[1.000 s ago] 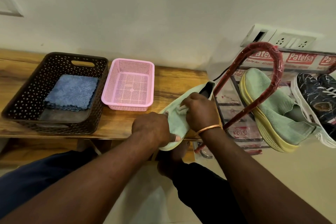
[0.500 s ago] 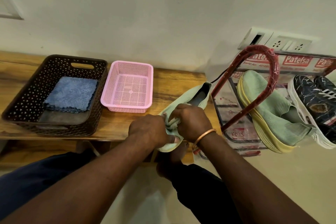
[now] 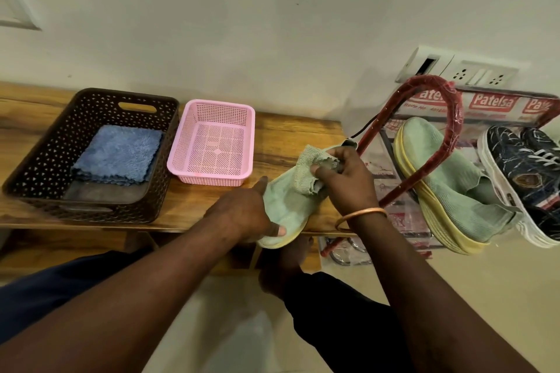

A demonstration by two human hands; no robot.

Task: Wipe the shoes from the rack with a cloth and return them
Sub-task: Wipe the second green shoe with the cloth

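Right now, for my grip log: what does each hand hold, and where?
Left hand grips the green shoe by its toe end; right hand pinches the bunched cloth against it.

Head view, down and forward, close over bench (image 3: 288, 133).

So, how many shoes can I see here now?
4: one green shoe gripped by the left hand, its mate on the rack, two dark shoes right of it, partly cut off; more may be hidden.

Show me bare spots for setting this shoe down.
Bare bench between the pink basket and the held shoe, and behind it to the wall. The basket's floor too. Crowded: brown basket with blue cloths, rack with shoes.
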